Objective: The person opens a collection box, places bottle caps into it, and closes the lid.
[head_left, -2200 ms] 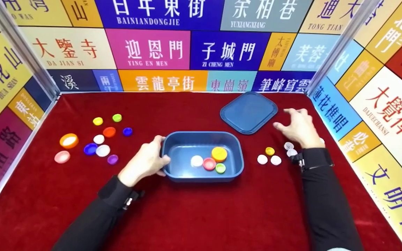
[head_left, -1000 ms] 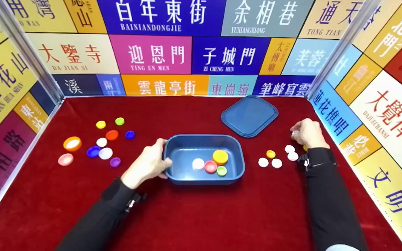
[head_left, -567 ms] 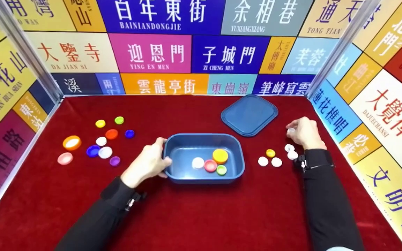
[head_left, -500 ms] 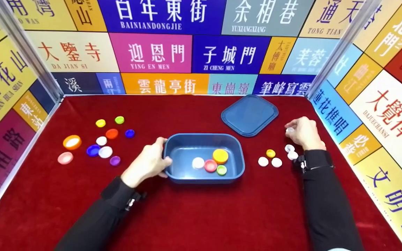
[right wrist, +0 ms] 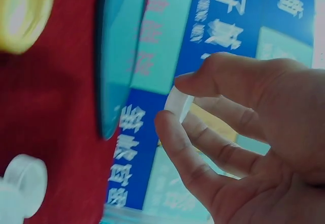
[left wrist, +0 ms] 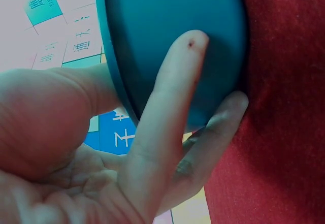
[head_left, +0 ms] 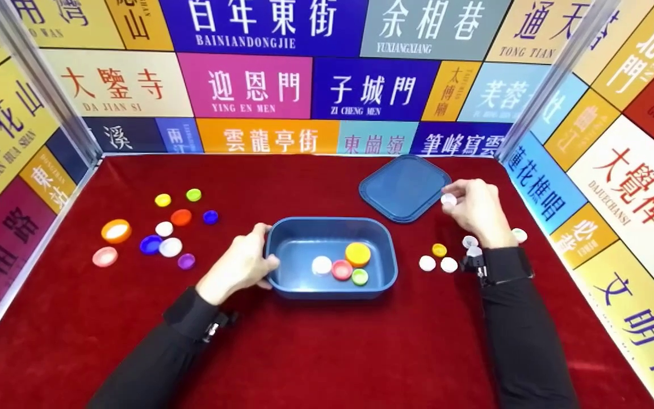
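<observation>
Head view: white cap [head_left: 448, 199] pinched, blue box [head_left: 296, 253] braced

Right hand [head_left: 477, 211] holds white cap beside blue lid [head_left: 401, 190]; left hand [head_left: 238, 262] grips blue box's end.

Left wrist: thumb over smooth rim, fingers outside; steady pressure should suffice.

Right wrist: thumb and finger close together; slick-looking disc, best pinched squarely.

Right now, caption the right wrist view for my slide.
Right hand pinching a white plastic cap near the blue lid.
</observation>
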The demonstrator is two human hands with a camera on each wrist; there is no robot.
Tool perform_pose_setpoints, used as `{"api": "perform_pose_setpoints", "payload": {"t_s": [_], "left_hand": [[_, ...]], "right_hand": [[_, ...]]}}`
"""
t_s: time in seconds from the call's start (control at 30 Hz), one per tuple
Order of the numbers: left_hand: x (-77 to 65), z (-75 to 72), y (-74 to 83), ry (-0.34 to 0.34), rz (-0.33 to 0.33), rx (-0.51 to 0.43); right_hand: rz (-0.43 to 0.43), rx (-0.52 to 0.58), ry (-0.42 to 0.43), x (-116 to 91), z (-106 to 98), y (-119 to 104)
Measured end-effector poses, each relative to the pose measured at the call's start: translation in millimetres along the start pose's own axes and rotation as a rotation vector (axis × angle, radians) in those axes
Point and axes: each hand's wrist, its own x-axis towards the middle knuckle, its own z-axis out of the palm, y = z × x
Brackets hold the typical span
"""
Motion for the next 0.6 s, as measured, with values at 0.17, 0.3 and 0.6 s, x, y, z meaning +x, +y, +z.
{"api": "perform_pose_setpoints", "payload": {"t_s": [0.17, 0.3, 0.6], "left_hand": [[-0.7, 0.0, -1.0, 0.0, -0.002, 0.0], [-0.9, 0.3, -0.2, -0.002, -0.016, 0.011], [0.1, 0.3, -0.5, 0.002, 0.007, 0.009]], "right_hand": [[-0.04, 0.038, -0.017, -8, 0, -29], [-0.094, 0.061, -0.015, -16, 1, -49], [-0.198, 0.115, -0.052, -35, 14, -85]]}}
